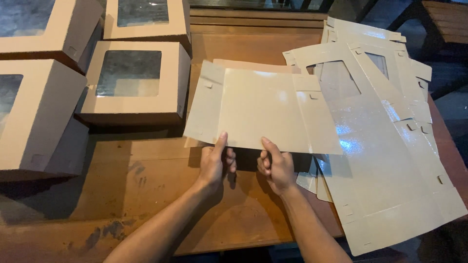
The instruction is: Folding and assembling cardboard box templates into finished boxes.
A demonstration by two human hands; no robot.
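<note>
My left hand [216, 164] and my right hand [276, 165] both pinch the near edge of a flat, glossy beige cardboard box blank [258, 109], thumbs on top and fingers underneath. The blank is lifted a little above the wooden table [146, 190] and tilts away from me. Its side flaps with small cut tabs lie unfolded at the left and right.
A loose pile of more flat box blanks [385, 141], some with clear window cut-outs, spreads over the table's right side past its edge. Several assembled beige boxes with clear window lids [134, 83] stand at the left and back left. A dark bench [446, 22] stands far right.
</note>
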